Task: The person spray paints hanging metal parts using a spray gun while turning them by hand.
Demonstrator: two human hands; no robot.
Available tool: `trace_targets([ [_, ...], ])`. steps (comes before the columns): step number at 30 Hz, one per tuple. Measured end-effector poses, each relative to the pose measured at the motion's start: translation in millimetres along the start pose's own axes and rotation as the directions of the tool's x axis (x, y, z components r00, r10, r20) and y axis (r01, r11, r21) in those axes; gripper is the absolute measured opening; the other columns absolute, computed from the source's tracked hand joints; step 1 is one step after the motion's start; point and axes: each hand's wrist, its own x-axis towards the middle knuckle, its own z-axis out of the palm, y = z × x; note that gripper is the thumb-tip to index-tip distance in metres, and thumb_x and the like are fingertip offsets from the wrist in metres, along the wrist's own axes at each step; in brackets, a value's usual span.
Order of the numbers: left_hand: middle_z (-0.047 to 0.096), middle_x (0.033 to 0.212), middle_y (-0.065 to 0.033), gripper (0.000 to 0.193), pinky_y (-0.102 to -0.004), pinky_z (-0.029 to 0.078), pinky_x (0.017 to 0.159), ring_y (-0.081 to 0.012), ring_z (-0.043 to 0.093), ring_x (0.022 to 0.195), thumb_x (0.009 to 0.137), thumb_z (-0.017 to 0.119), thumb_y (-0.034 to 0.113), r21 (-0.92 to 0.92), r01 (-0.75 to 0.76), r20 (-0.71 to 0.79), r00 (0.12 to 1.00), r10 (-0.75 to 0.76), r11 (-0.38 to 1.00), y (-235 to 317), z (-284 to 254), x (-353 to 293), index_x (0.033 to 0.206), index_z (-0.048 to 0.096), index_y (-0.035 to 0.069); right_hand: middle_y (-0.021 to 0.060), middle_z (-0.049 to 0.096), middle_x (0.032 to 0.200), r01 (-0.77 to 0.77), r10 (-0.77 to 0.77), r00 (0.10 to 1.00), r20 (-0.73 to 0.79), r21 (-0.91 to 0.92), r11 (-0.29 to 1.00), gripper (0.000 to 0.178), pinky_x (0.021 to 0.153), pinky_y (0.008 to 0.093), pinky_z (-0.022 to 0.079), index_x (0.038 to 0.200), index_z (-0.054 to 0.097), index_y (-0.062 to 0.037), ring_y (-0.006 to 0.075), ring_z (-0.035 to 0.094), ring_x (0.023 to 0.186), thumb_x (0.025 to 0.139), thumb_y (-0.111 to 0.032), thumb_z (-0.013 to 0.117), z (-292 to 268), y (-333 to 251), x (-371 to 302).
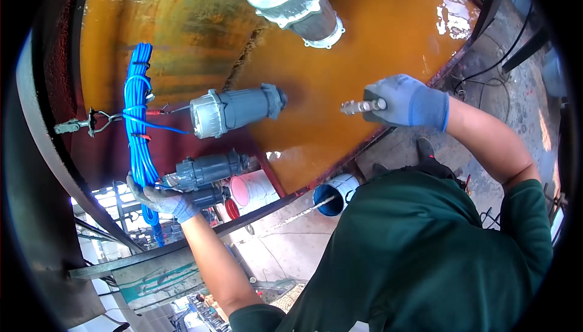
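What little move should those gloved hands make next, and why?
Maybe bring the right hand with its metal piece nearer the middle grey cylinder. The piece is apart from it, while the left hand holds the blue cable bundle, and a blue strand reaches that cylinder.

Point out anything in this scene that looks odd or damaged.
The glossy surface beneath the grey cylindrical unit stands out: it is blotchy orange-brown, like rusty liquid, though I can't be certain. No clear damage shows on the unit or the blue cable bundle in the left hand.
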Motion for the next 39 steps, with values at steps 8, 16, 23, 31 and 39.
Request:
trace_targets([
  [8,0.053,0.151,-0.0196,0.051,-0.0474,0.038,0.117,-0.033,0.051,0.136,0.106,0.042,0.024,0.021,0.194,-0.049,0.98,-0.193,0.981,-43,-20,5,0.148,0.053,-0.002,0.0147,0.074,0.086,-0.03,0.024,0.998,0.055,0.119,0.992,0.031,0.082,0.0492,0.055,0.101,0.067,-0.0066,0.0363,0.073,0.088,0.097,-0.037,0.07,-15,-25,28],
  [16,0.046,0.16,-0.0193,0.057,-0.0469,0.035,0.121,-0.0336,0.043,0.148,0.098,0.054,0.001,0.201,0.189,0.041,0.979,-0.2,0.961,-38,-23,29,0.155,0.05,0.002,0.01,0.073,0.084,-0.177,0.189,0.982,0.013,0.413,0.893,0.024,0.072,0.0377,0.055,0.103,0.07,-0.0064,0.0228,0.073,0.076,0.099,-0.03,0.072,-26,-39,25],
  [23,0.045,0.16,-0.023,0.055,-0.0486,0.032,0.123,-0.0366,0.043,0.148,0.112,0.053,0.029,0.075,-0.173,0.198,0.968,0.156,0.982,43,20,44,0.155,0.046,-0.003,0.0115,0.073,0.089,0.08,-0.071,0.997,-0.04,0.607,0.791,0.032,0.072,0.0356,0.054,0.111,0.071,-0.0035,0.0201,0.069,0.079,0.097,-0.031,0.077,-65,-66,12],
  [31,0.058,0.147,-0.018,0.041,-0.0442,0.038,0.12,-0.0293,0.055,0.136,0.112,0.053,0.02,-0.093,0.06,0.211,0.977,-0.039,0.994,49,34,37,0.143,0.057,-0.006,0.0151,0.072,0.087,0.12,-0.022,0.977,-0.211,0.466,0.877,0.03,0.073,0.0367,0.056,0.103,0.068,-0.004,0.0259,0.07,0.078,0.097,-0.032,0.075,-94,-96,31],
  [39,0.059,0.141,-0.0188,0.038,-0.0415,0.043,0.114,-0.0276,0.057,0.13,0.109,0.058,0.015,-0.167,0.158,0.086,0.986,-0.145,0.973,9,13,11,0.14,0.057,-0.006,0.0138,0.069,0.082,0.187,-0.079,0.951,-0.3,0.349,0.918,0.03,0.072,0.0415,0.054,0.096,0.064,-0.006,0.0313,0.069,0.076,0.095,-0.032,0.078,-82,-94,51],
])
